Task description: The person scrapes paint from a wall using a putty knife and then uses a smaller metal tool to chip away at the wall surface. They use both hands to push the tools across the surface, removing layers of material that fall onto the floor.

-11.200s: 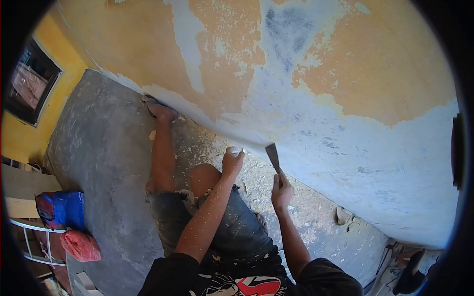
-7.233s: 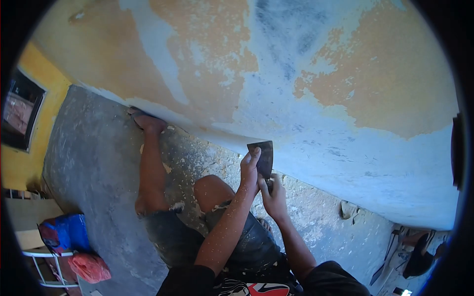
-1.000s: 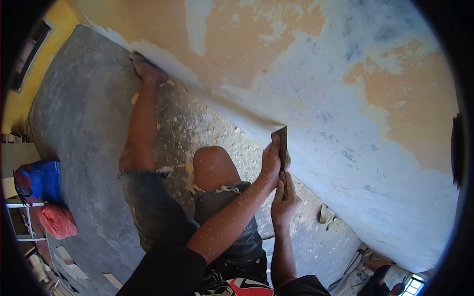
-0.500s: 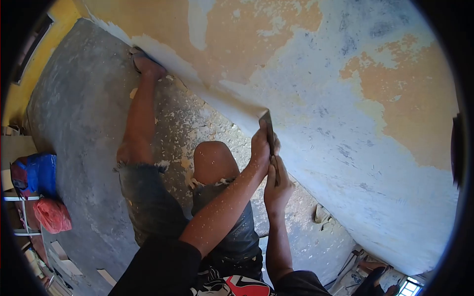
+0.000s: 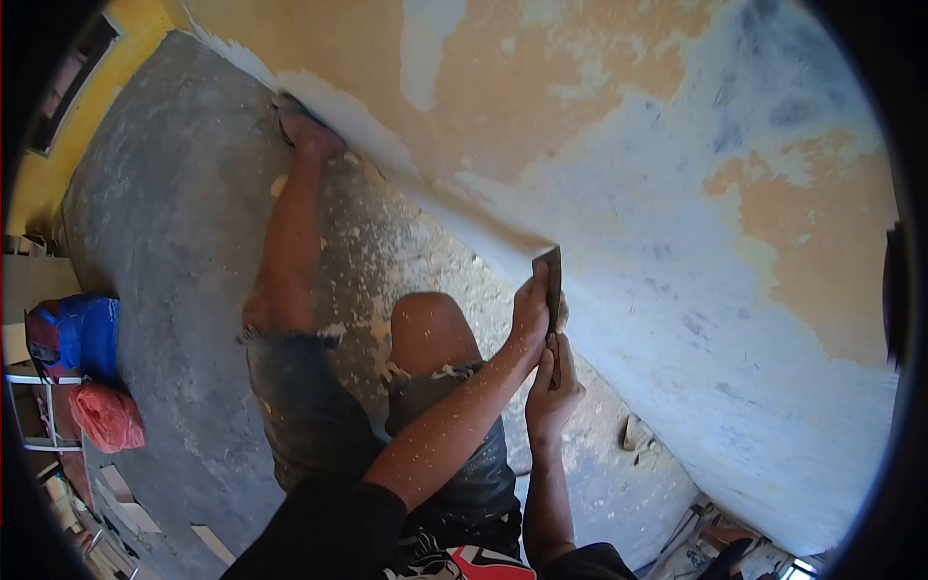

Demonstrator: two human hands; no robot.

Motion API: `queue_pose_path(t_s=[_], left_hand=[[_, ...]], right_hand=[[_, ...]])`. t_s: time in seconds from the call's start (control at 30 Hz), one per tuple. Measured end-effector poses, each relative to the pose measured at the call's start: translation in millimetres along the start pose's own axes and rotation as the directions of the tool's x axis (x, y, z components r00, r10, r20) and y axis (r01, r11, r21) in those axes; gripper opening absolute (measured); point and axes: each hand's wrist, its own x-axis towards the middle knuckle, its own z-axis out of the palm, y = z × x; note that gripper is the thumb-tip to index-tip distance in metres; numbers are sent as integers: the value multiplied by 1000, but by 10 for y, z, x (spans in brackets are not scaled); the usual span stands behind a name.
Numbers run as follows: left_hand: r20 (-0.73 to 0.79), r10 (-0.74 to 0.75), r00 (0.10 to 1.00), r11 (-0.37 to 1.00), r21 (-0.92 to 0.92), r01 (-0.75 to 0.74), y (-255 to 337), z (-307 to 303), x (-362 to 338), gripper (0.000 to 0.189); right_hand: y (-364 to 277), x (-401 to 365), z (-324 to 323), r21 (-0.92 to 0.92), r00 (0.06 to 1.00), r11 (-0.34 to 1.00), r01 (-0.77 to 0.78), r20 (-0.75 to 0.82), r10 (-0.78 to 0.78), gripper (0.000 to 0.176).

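A long, narrow scraper [image 5: 553, 266] is held in both hands, its flat end against the lower part of the wall [image 5: 628, 251]. My left hand [image 5: 532, 314] wraps the shaft close to the blade, its forearm flecked with paint chips. Below it, my right hand [image 5: 556, 396] is closed on the lower end of the scraper; the palms and fingers hide much of the handle. The wall is patchy, with orange-yellow paint left among pale, bared areas.
Paint flakes [image 5: 362, 251] litter the grey floor [image 5: 184, 213] along the wall's foot. My bent knee [image 5: 432, 333] and outstretched leg [image 5: 290, 251] lie beside it. At left are a blue bag [image 5: 89, 333] and a red plastic bag [image 5: 106, 418]. A chunk of debris [image 5: 635, 435] lies near the wall.
In the picture, the hands and scraper sit slightly lower and further right, and the surroundings shift as the view moves. Both hands keep the same grip.
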Motion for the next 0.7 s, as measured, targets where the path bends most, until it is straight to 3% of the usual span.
queue_pose_path(t_s=[0.1, 0.23, 0.3, 0.47, 0.57, 0.7], left_hand=[[109, -11, 994, 1000, -4, 12, -33, 23, -75, 52], [107, 42, 993, 999, -6, -42, 10, 49, -57, 54], [65, 1, 998, 992, -128, 7, -128, 54, -62, 51], [99, 33, 994, 993, -120, -21, 2, 199, -4, 53], [58, 7, 998, 990, -140, 2, -141, 104, -131, 54], [80, 72, 994, 991, -120, -62, 231, 155, 134, 57]], right_hand=[[-39, -50, -124, -25, 1000, 1000, -14, -1, 14, 31], [78, 6, -14, -9, 999, 999, -46, -30, 46, 31], [9, -62, -158, 23, 999, 999, -36, 13, 36, 30], [-50, 166, -128, -73, 993, 991, 109, 50, -106, 32], [-325, 295, 52, -52, 989, 998, 31, 143, -23, 32], [-59, -6, -65, -11, 995, 999, 53, 88, -51, 28]])
